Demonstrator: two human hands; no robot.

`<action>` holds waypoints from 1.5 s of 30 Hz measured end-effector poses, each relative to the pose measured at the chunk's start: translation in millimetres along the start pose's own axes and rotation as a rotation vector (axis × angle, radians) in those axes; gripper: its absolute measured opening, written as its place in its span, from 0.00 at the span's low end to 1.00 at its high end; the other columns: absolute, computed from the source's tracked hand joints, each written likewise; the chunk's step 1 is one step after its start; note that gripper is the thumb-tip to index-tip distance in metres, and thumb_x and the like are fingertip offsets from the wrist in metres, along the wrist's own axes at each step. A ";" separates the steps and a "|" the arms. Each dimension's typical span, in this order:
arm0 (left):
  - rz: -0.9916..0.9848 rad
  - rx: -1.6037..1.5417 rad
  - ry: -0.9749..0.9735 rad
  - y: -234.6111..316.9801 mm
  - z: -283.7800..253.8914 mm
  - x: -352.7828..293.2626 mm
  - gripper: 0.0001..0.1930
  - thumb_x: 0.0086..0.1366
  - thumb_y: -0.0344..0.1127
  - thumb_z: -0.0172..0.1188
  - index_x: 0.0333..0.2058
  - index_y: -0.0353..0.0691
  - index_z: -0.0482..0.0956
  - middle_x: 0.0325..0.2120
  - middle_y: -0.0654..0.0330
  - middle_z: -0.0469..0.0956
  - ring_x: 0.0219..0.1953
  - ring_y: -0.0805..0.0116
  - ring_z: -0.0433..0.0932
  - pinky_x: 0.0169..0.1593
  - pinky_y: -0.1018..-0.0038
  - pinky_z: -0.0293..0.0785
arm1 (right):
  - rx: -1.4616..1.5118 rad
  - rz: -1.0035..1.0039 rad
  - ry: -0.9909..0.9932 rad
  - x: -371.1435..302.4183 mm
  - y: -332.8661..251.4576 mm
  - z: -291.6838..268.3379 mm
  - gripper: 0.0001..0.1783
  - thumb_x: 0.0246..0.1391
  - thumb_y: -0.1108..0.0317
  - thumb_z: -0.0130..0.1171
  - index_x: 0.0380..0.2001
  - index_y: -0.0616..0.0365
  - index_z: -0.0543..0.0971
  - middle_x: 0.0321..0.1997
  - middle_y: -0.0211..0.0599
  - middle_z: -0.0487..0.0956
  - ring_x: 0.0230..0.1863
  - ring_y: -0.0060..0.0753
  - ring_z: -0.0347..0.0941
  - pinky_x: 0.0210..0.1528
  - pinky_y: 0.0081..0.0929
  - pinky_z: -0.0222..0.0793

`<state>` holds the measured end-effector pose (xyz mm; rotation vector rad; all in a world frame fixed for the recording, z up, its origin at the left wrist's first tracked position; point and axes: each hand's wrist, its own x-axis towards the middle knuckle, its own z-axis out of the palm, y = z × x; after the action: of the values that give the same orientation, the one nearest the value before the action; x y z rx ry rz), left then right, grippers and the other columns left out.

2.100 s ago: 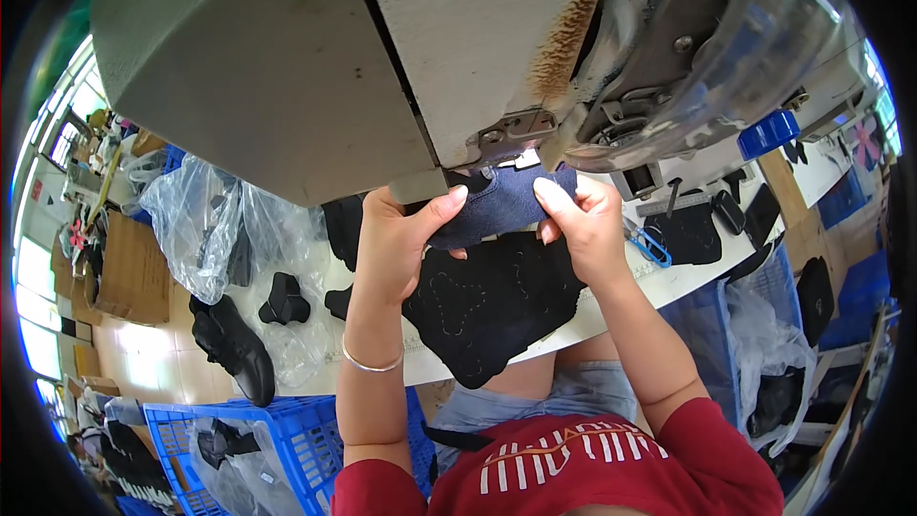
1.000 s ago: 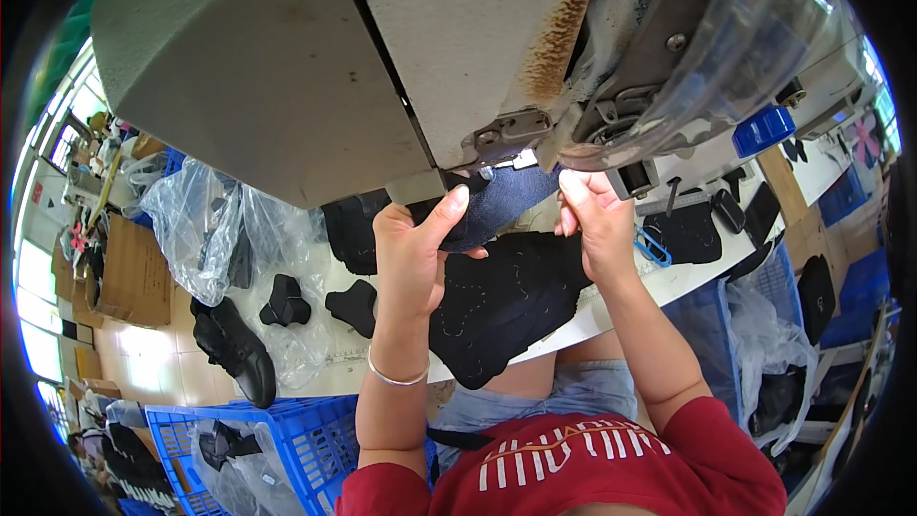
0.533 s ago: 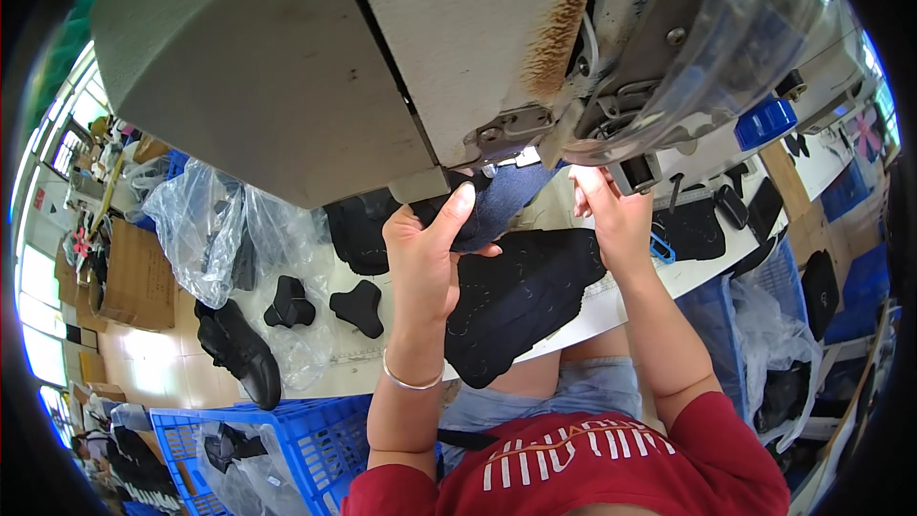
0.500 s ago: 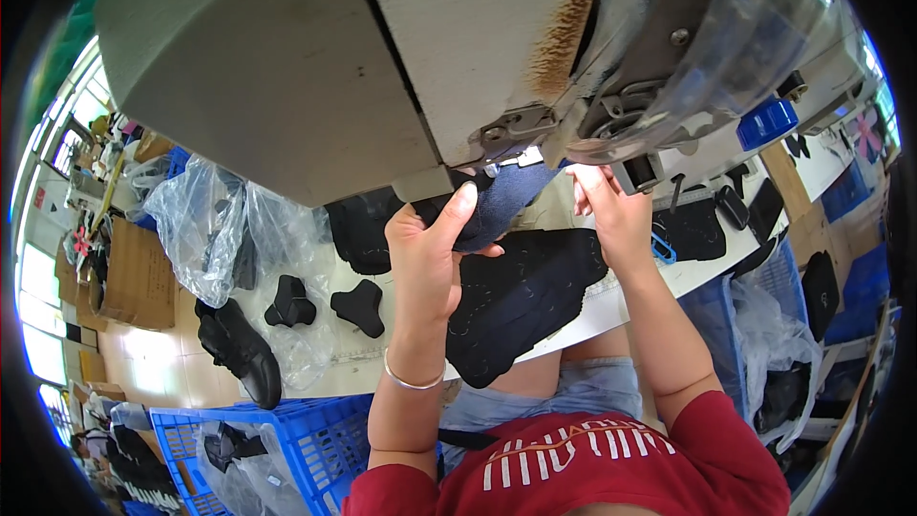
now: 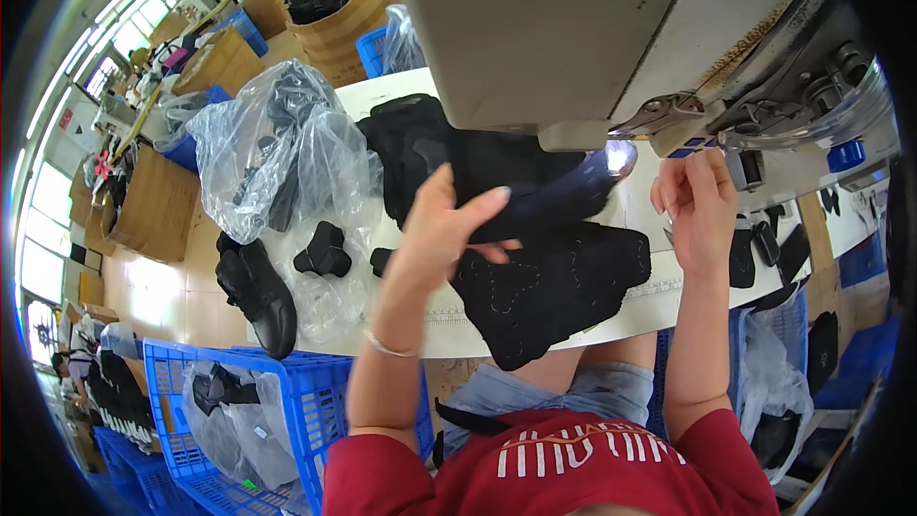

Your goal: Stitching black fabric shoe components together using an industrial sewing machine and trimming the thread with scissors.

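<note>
A dark navy fabric piece (image 5: pixel 564 199) stretches from my left hand (image 5: pixel 435 229) toward the lit spot under the sewing machine head (image 5: pixel 564 29). My left hand is closed on its near end, thumb on top. Right of the lit spot, my right hand (image 5: pixel 702 215) is raised with its fingers bent together; a small pointed metal tip shows beside it, and what the fingers hold is hidden. Under the navy piece lies a flat black fabric panel (image 5: pixel 559 287) with pale stitch lines. More black fabric (image 5: pixel 411 148) lies behind my left hand.
Left on the white table (image 5: pixel 439 320) are a clear plastic bag (image 5: pixel 272 148), a black shoe (image 5: pixel 258 296) and a folded black piece (image 5: pixel 323 250). A blue crate (image 5: pixel 320 420) stands at lower left, another (image 5: pixel 774 325) at right. Cardboard boxes (image 5: pixel 153 196) stand farther left.
The view has swung, so the machine head sits farther right. My left hand has drawn the navy piece leftward, away from the machine. My right hand has come off the fabric.
</note>
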<state>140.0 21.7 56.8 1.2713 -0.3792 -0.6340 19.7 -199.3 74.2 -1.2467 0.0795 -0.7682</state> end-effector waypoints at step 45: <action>0.138 -0.161 0.259 -81.1 2.5 -60.6 0.04 0.57 0.23 0.62 0.32 0.32 0.79 0.46 0.55 0.73 0.37 0.78 0.76 0.43 0.81 0.72 | -0.547 0.340 -0.089 -79.3 46.3 0.8 0.10 0.54 0.73 0.59 0.39 0.65 0.77 0.29 0.27 0.78 0.30 0.13 0.71 0.34 0.14 0.67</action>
<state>73.2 45.0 -15.6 1.1454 -0.1952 -0.3696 -17.4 -149.1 6.8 -1.7265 0.4407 -0.4003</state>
